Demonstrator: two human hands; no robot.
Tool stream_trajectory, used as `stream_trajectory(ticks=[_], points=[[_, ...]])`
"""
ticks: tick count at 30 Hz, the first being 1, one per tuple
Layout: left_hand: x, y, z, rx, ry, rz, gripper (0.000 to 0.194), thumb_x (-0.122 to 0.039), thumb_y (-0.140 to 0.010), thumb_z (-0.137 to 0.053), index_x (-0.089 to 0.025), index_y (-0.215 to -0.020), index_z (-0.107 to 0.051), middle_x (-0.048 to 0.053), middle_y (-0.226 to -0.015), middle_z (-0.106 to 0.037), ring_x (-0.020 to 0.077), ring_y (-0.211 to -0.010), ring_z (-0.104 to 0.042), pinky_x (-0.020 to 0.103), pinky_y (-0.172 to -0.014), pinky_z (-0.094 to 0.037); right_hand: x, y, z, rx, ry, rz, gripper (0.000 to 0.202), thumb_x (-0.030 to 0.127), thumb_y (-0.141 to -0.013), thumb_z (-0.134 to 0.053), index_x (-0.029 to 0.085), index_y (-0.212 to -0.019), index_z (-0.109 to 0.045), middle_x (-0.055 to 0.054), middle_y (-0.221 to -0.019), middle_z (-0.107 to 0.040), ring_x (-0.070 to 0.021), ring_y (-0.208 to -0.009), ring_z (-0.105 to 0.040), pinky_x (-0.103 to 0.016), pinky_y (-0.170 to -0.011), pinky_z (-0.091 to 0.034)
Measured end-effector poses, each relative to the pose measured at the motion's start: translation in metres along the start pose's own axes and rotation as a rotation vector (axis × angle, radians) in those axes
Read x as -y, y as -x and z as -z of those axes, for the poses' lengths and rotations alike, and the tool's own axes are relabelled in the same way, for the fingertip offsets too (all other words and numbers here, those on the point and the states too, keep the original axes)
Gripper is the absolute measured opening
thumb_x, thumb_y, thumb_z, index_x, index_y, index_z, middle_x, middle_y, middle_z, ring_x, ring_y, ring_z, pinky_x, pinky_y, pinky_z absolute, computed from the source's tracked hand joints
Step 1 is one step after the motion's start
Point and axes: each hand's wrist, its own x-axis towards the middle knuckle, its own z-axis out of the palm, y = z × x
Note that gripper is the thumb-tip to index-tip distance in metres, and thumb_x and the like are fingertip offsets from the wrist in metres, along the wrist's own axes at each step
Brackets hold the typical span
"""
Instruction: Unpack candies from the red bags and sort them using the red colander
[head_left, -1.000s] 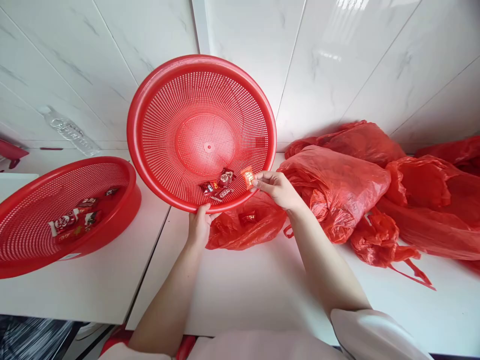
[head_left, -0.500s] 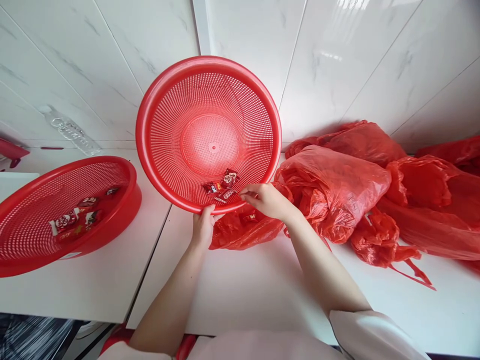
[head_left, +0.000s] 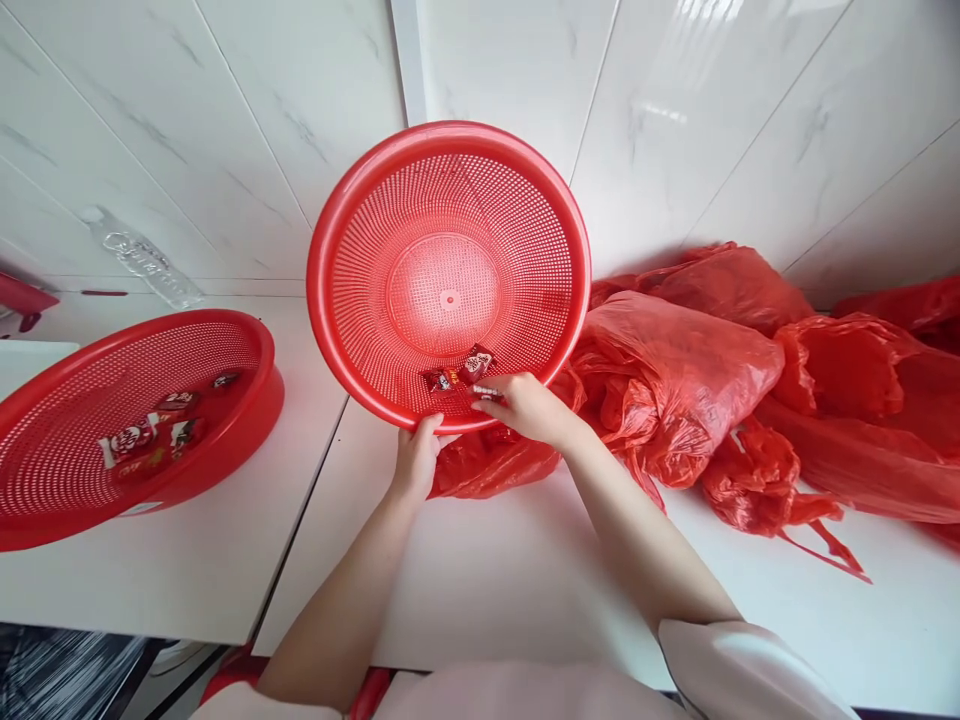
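Note:
A red plastic basket [head_left: 322, 290] with mesh walls is tilted toward me above the table. My left hand [head_left: 416, 458] grips its near rim, thumb on top. Inside, at the near lower side, lie a few small wrapped snacks [head_left: 478, 362] in dark red packaging. My right hand [head_left: 525, 408] reaches over the rim at the right, its thumb and fingers pinched on one of these packets [head_left: 487, 393]. Below the basket a red plastic bag [head_left: 495, 470] lies on the table, partly hidden by the basket and my right hand.
A second red mesh basket [head_left: 255, 410] leans at the left with several wrapped snacks in it. Several full red plastic bags [head_left: 675, 370] are heaped along the right. A clear plastic bottle [head_left: 142, 258] lies by the tiled wall, and a seam crosses the white table [head_left: 480, 580].
The basket has shifted to the right with my left hand. My right hand has moved further inside over the rim and closed on a packet.

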Motion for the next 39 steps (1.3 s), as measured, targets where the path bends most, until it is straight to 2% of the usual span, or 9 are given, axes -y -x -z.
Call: stream_trajectory(ticks=[3,6,9,13,17,23,31,34,39], points=[[-0.003,-0.002,0.0,0.011,0.019,-0.011,0.045,-0.018,-0.081,-0.056,-0.027,-0.125,-0.052,0.005,-0.125,-0.06,0.0254,-0.114,-0.058,0.045,-0.091,-0.053,0.0,0.001,0.007,-0.13,-0.041,-0.101,0.022,0.035,-0.087,-0.058,0.016,-0.094,-0.068,0.0,-0.065,-0.06,-0.0113,-0.057,-0.051,-0.024,-0.06,-0.041],[-0.004,-0.003,0.001,0.002,0.02,-0.021,0.045,-0.018,-0.081,-0.056,-0.028,-0.125,-0.052,0.005,-0.126,-0.059,0.0254,-0.114,-0.058,0.045,-0.089,-0.054,-0.001,0.002,0.013,-0.173,-0.077,-0.137,0.025,0.036,-0.086,-0.057,0.014,-0.086,-0.069,0.001,-0.062,-0.057,-0.0105,-0.056,-0.048,-0.023,-0.056,-0.039],[-0.006,-0.003,0.001,-0.011,0.014,-0.036,0.045,-0.018,-0.081,-0.057,-0.028,-0.124,-0.053,0.005,-0.126,-0.059,0.0254,-0.113,-0.058,0.046,-0.088,-0.054,-0.001,0.004,0.017,-0.212,-0.074,-0.135,0.026,0.034,-0.087,-0.056,0.014,-0.091,-0.072,0.0,-0.065,-0.061,-0.0123,-0.059,-0.053,-0.024,-0.059,-0.042],[-0.006,-0.004,0.001,-0.015,0.014,-0.039,0.047,-0.018,-0.08,-0.057,-0.028,-0.126,-0.052,0.005,-0.128,-0.058,0.0256,-0.115,-0.057,0.045,-0.089,-0.054,-0.002,0.004,0.018,-0.281,-0.111,-0.113,0.027,0.033,-0.087,-0.057,0.017,-0.1,-0.073,-0.003,-0.081,-0.071,-0.0176,-0.074,-0.064,-0.028,-0.07,-0.049],[-0.006,-0.004,0.001,-0.016,0.014,-0.04,0.048,-0.018,-0.079,-0.057,-0.028,-0.126,-0.051,0.005,-0.128,-0.058,0.0255,-0.115,-0.057,0.045,-0.09,-0.053,-0.003,0.004,0.019,-0.288,-0.161,-0.097,0.028,0.036,-0.088,-0.057,0.019,-0.103,-0.074,-0.004,-0.093,-0.074,-0.02,-0.082,-0.068,-0.031,-0.078,-0.052],[-0.006,-0.003,0.001,-0.018,0.007,-0.036,0.047,-0.018,-0.08,-0.058,-0.028,-0.125,-0.052,0.005,-0.126,-0.059,0.0255,-0.115,-0.058,0.046,-0.09,-0.053,-0.006,0.004,0.018,-0.295,-0.209,-0.092,0.029,0.035,-0.088,-0.058,0.021,-0.108,-0.072,-0.003,-0.1,-0.073,-0.0207,-0.087,-0.069,-0.031,-0.08,-0.053],[-0.007,-0.002,-0.001,-0.016,-0.013,-0.038,0.045,-0.019,-0.079,-0.057,-0.026,-0.124,-0.053,0.006,-0.116,-0.064,0.0269,-0.115,-0.057,0.047,-0.089,-0.053,-0.007,0.004,0.018,-0.282,-0.279,-0.149,0.033,0.039,-0.086,-0.058,0.016,-0.106,-0.072,-0.005,-0.089,-0.072,-0.0191,-0.081,-0.067,-0.031,-0.078,-0.053],[-0.007,-0.002,-0.001,-0.032,-0.018,-0.037,0.048,-0.02,-0.078,-0.058,-0.027,-0.125,-0.051,0.006,-0.115,-0.064,0.027,-0.116,-0.056,0.048,-0.088,-0.053,-0.008,0.003,0.016,-0.286,-0.402,-0.2,0.036,0.042,-0.083,-0.061,0.015,-0.105,-0.071,-0.003,-0.081,-0.069,-0.0171,-0.074,-0.065,-0.031,-0.074,-0.055],[-0.006,-0.002,0.0,-0.036,-0.015,-0.035,0.047,-0.02,-0.078,-0.058,-0.026,-0.124,-0.052,0.006,-0.113,-0.064,0.0273,-0.117,-0.056,0.049,-0.089,-0.052,-0.009,0.0,0.014,-0.251,-0.81,-0.338,0.041,0.047,-0.076,-0.068,0.016,-0.102,-0.065,-0.002,-0.08,-0.066,-0.0151,-0.069,-0.064,-0.03,-0.063,-0.059]])
